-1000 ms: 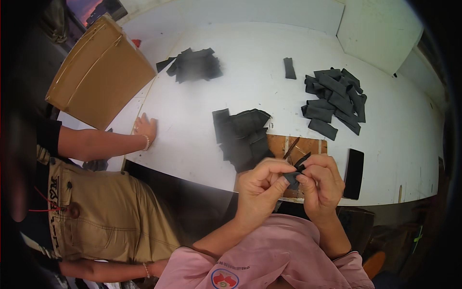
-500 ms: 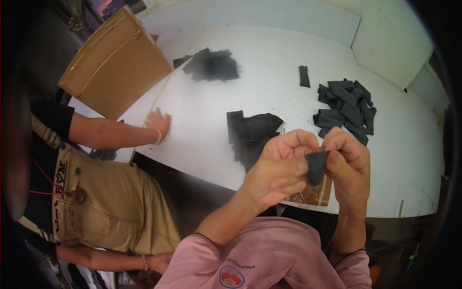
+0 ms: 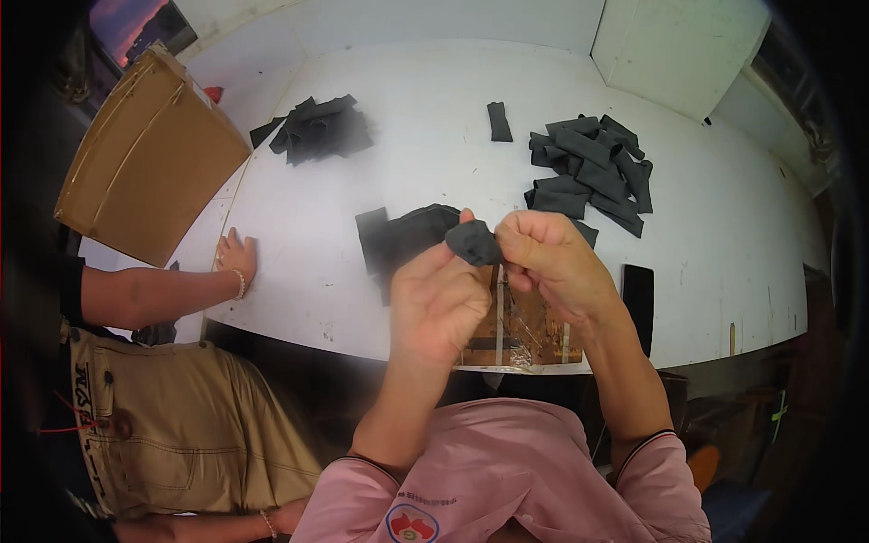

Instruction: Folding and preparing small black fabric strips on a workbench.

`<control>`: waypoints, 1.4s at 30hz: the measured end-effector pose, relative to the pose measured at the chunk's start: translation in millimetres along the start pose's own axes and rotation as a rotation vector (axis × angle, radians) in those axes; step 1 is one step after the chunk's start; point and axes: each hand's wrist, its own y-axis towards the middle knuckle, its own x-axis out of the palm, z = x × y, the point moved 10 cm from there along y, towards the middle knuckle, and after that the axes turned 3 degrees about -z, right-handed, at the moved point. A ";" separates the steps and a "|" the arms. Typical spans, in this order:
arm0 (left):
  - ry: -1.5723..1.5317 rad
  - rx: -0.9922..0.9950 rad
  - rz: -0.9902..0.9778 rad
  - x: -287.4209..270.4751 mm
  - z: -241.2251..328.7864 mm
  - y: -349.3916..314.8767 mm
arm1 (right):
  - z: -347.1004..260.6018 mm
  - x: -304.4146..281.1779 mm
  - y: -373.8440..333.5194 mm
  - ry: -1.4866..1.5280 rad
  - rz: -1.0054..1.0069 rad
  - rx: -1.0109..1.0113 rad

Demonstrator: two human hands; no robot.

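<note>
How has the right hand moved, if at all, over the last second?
Yes: the right hand moved up the picture, closer to the lone dark strip.

Matt dark cloth piece (image 3: pixel 472 243), smooth white tabletop (image 3: pixel 430 167), matt brown cardboard box (image 3: pixel 149 167)

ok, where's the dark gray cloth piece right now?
Near the middle of the head view: the dark gray cloth piece is held between the left hand and right hand, seen against the right end of the flat cloth pile.
</note>
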 end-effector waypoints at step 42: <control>1.098 0.242 0.107 -50.7 37.7 -19.8 | 73.4 -33.4 1.0 0.039 -0.078 0.048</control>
